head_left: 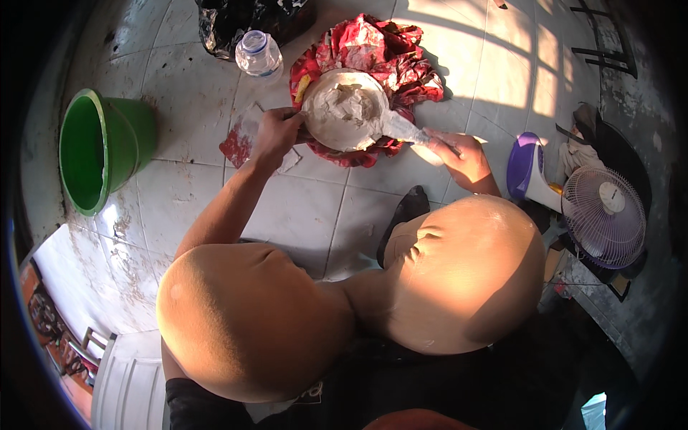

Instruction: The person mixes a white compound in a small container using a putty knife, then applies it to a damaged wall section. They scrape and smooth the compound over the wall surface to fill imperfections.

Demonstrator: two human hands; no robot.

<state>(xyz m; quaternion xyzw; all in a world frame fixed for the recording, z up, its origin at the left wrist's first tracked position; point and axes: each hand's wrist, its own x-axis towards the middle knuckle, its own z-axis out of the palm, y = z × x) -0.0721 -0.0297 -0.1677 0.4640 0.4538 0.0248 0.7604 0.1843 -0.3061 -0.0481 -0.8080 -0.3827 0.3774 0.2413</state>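
A round pan (319, 132) coated in pale paste lies over a crumpled red patterned cloth (419, 79) on the floor. Whitish, lumpy paste (351, 105) is heaped inside it. My left hand (278, 132) is closed at the pan's left rim, fingers pinching the edge. From the right, my right hand (459, 154) wraps round the handle (405, 129), which is smeared with the same pale stuff. Something small and yellow (302, 86) sits on the cloth beside the rim. Next to my left wrist, a flat red and white scrap (240, 143) rests on the tiles.
A green bucket (136, 136) stands at the left. Behind the pan are a clear plastic jar (259, 56) and a black plastic bag (222, 21). On the right, a purple and white fan (605, 215) lies near a dark foot. My bent knees (459, 279) fill the foreground.
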